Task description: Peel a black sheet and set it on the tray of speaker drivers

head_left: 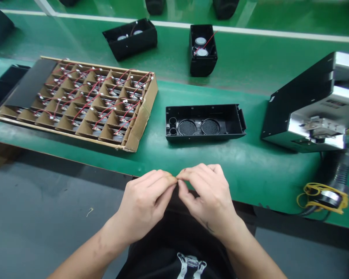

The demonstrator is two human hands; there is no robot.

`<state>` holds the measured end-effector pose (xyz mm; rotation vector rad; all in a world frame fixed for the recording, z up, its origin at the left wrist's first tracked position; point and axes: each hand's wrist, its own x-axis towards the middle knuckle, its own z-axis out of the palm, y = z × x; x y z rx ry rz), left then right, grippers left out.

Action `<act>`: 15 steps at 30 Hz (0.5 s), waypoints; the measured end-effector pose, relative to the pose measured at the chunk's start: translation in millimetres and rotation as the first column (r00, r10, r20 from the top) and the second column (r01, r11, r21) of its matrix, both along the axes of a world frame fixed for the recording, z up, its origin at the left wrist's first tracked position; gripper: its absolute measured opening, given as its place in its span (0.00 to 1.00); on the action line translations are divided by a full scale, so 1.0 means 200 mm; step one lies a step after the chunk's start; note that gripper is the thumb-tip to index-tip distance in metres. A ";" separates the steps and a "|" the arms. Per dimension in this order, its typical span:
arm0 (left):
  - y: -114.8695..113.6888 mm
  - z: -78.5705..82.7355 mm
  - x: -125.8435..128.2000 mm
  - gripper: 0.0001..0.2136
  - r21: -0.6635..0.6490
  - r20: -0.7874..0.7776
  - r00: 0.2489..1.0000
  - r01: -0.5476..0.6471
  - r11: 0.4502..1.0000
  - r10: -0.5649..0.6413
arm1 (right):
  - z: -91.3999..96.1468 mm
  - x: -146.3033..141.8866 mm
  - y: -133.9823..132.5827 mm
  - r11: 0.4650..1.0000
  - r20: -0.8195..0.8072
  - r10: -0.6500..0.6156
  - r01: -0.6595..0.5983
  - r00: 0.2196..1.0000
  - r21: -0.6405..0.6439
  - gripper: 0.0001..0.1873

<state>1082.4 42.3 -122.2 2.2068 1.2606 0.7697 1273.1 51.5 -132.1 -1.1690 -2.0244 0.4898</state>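
Head view: our left hand (144, 205) and right hand (212, 197), pinched narrow, whether on anything we cannot tell, meet at the table's front edge before the black case (206, 137), seemingly fine fingerwork next needing steadiness.

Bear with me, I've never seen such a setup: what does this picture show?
These are a person's bare left hand and right hand, seen from a camera worn on the head, looking forward and down. The fingertips meet near the front edge of a green bench; whether they pinch something small, I can't tell. On the bench, a divided cardboard tray of red-wired parts lies at left, an open black case with two round grilles in the middle, and a boxy machine at right. Two more open black cases are behind.
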 end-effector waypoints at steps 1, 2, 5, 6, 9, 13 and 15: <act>0.00 0.00 0.00 0.06 -0.024 0.025 1.000 -0.017 1.000 0.018 | -0.01 -0.01 -0.01 1.000 -0.025 -0.023 0.023 0.999 -0.006 0.07; 0.00 0.00 0.01 0.06 -0.047 0.047 0.998 -0.034 0.998 0.036 | -0.01 -0.02 -0.01 0.999 -0.051 -0.043 0.043 0.998 -0.013 0.06; -0.01 0.01 0.02 0.05 -0.079 0.079 0.993 -0.083 0.993 0.090 | -0.02 -0.04 -0.02 0.994 -0.146 -0.101 0.095 0.984 -0.047 0.06; -0.01 0.02 0.02 0.05 -0.082 0.079 0.991 -0.101 0.991 0.108 | -0.03 -0.04 -0.02 0.992 -0.182 -0.120 0.109 0.976 -0.067 0.07; 0.00 0.03 0.02 0.05 -0.120 0.087 0.983 -0.149 0.982 0.160 | -0.04 -0.05 -0.03 0.978 -0.294 -0.173 0.129 0.940 -0.161 0.08; 0.01 0.02 0.01 0.06 -0.323 0.144 0.943 -0.241 0.915 0.300 | -0.06 -0.06 -0.04 0.952 -0.487 -0.245 0.113 0.839 -0.284 0.07; 0.02 0.00 0.00 0.07 -0.451 0.199 0.901 -0.266 0.852 0.386 | -0.06 -0.05 -0.04 0.947 -0.585 -0.259 0.082 0.768 -0.311 0.07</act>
